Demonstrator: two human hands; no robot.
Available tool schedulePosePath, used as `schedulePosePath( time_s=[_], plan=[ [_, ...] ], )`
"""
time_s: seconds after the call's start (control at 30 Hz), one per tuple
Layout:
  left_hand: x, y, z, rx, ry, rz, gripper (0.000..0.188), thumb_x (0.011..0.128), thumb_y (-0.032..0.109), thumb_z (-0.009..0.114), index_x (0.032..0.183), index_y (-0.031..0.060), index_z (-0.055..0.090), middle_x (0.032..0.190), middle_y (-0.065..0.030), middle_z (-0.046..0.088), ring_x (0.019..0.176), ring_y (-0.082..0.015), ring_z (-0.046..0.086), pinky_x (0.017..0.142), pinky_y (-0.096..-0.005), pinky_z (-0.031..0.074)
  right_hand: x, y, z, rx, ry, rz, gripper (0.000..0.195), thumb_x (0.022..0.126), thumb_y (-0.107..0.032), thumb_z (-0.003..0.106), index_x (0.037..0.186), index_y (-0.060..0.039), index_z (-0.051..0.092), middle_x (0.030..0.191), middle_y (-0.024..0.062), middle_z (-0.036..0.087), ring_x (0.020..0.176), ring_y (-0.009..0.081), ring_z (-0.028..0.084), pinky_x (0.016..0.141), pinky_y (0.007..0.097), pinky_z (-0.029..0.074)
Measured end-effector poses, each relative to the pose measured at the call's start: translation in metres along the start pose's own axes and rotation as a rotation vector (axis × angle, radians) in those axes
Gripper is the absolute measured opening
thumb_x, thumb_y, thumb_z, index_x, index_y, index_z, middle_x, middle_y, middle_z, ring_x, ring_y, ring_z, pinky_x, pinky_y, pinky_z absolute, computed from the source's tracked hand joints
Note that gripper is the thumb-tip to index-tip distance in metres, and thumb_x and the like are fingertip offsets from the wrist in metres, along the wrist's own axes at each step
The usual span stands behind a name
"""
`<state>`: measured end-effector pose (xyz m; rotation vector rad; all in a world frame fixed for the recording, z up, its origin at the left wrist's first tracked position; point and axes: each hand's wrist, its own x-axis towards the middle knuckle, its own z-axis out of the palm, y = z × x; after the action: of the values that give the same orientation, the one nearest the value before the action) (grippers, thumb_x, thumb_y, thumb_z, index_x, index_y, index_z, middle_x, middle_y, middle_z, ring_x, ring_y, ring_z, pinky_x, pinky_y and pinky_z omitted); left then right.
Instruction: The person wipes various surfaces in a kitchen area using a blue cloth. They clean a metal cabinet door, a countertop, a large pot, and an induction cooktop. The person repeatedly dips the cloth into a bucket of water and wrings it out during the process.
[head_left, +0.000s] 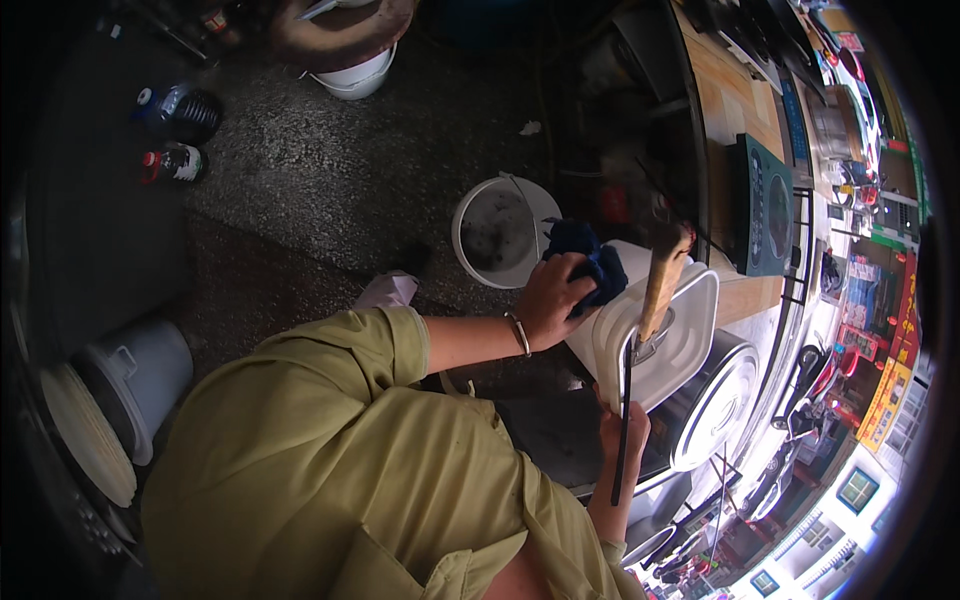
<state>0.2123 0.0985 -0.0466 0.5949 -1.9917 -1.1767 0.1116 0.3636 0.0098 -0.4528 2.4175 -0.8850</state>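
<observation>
My left hand (559, 300), with a bangle at its wrist, grips a bunched dark blue cloth (589, 262) against the side of a white plastic container (694, 315). The container is tilted, its rounded rectangular face towards the street. My right hand (634, 431) holds the container's lower rim; part of its fingers is hidden. A wooden-handled tool (660, 292) with a narrow dark blade, possibly a knife seen edge-on, lies across the view over the container and right hand; what supports it I cannot tell. Beside the left hand stands a white bucket (495, 229) of murky liquid.
A round metal lid (720, 409) covers a pot beyond the container. An induction cooker (765, 206) sits on the wooden counter (739, 90). A round board (337, 37) rests on another bucket. Bottles (180, 112) stand on the floor; a grey bucket (157, 375) is behind me.
</observation>
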Motion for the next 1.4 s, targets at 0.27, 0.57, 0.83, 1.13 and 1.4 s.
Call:
schedulePosePath(
  time_s=[0.27,0.57,0.83,1.13,1.4],
  plan=[
    [0.039,-0.063,0.049,0.088,-0.103,-0.015,0.033,0.074,0.032,0.062,0.1,0.0113,0.058,0.101,-0.0091,0.054,0.097,-0.0272,0.049,0.077,-0.0407,0.039,-0.008,-0.04,-0.019,0.78,0.027,0.527,0.015,0.071,0.001,0.047,0.077,0.0135,0.05,0.081,0.0303,0.06,0.043,0.023,0.05,0.04,0.0237,0.041],
    [0.039,-0.094,0.07,-0.356,-0.222,-0.65,0.045,0.082,0.034,0.061,0.109,-0.0014,0.056,0.097,-0.0166,0.062,0.091,-0.0244,0.059,0.079,-0.033,0.046,-0.021,-0.042,-0.025,0.759,0.026,0.508,0.009,0.074,-0.001,0.047,0.067,0.0019,0.052,0.076,0.0251,0.061,0.054,0.0215,0.055,0.045,0.0253,0.043],
    [-0.047,-0.159,0.138,-1.052,0.228,-1.107,0.063,0.083,0.039,0.056,0.128,-0.0014,0.04,0.133,-0.0227,0.038,0.121,-0.031,0.04,0.097,-0.0378,0.034,0.003,-0.045,-0.006,0.363,0.011,0.312,0.009,0.071,-0.004,0.062,0.067,-0.0009,0.054,0.063,0.0063,0.058,0.057,0.0148,0.056,0.051,0.0234,0.043],
    [-0.052,-0.075,0.093,-0.046,0.298,-0.94,0.051,0.083,0.033,0.058,0.117,-0.0026,0.044,0.113,-0.0273,0.043,0.103,-0.0433,0.044,0.088,-0.0464,0.036,0.01,-0.064,0.045,0.869,0.242,0.416,0.018,0.077,-0.003,0.044,0.078,0.0142,0.051,0.084,0.026,0.058,0.068,0.0268,0.062,0.053,0.0305,0.05],
    [-0.008,-0.036,0.025,-0.007,0.19,-0.301,0.036,0.08,0.018,0.063,0.107,0.0007,0.048,0.102,-0.0205,0.045,0.092,-0.0377,0.048,0.078,-0.0429,0.04,0.018,-0.066,0.052,0.794,0.147,0.527,0.028,0.071,-0.002,0.043,0.09,0.0173,0.047,0.085,0.0268,0.057,0.069,0.0316,0.061,0.053,0.0334,0.05]
  ],
)
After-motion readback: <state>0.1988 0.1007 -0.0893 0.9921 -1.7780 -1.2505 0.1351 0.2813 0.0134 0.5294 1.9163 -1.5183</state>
